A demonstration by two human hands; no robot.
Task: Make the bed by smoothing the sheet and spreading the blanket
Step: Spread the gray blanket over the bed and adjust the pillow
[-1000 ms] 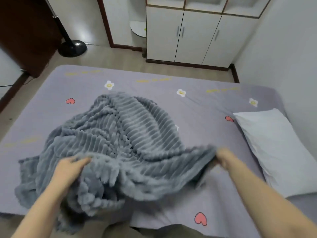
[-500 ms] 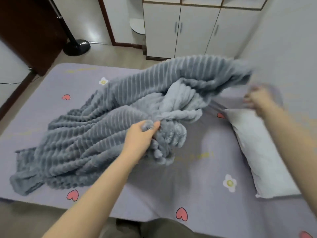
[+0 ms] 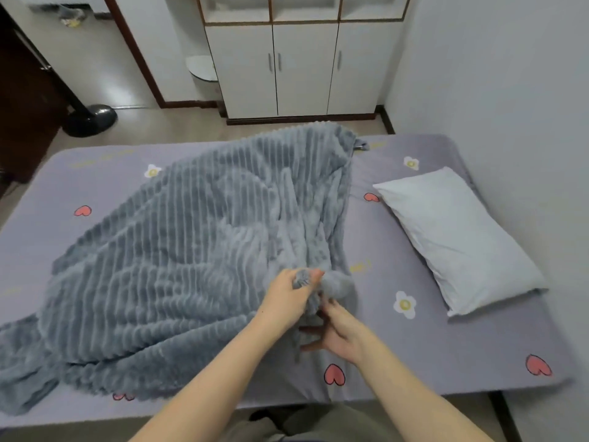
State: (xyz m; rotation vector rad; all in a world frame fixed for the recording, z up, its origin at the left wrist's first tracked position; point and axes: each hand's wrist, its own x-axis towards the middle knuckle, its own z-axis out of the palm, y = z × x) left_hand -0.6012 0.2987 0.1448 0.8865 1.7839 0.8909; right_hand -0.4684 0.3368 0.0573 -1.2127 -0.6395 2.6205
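A grey ribbed plush blanket lies spread and rumpled over the left and middle of the bed, reaching the far edge. Under it is a lilac sheet printed with hearts and flowers. My left hand is closed on a bunched edge of the blanket near the bed's middle. Just below it, my right hand has its fingers apart and curled against the same bunched edge; I cannot tell whether it grips the fabric.
A white pillow lies at the right end of the bed, beside the wall. White cupboards stand past the far edge. A black fan base sits on the floor at the back left.
The blanket was tossed across and has landed flatter, reaching the far edge. My right hand came back from above the pillow to the bunched edge by my left hand.
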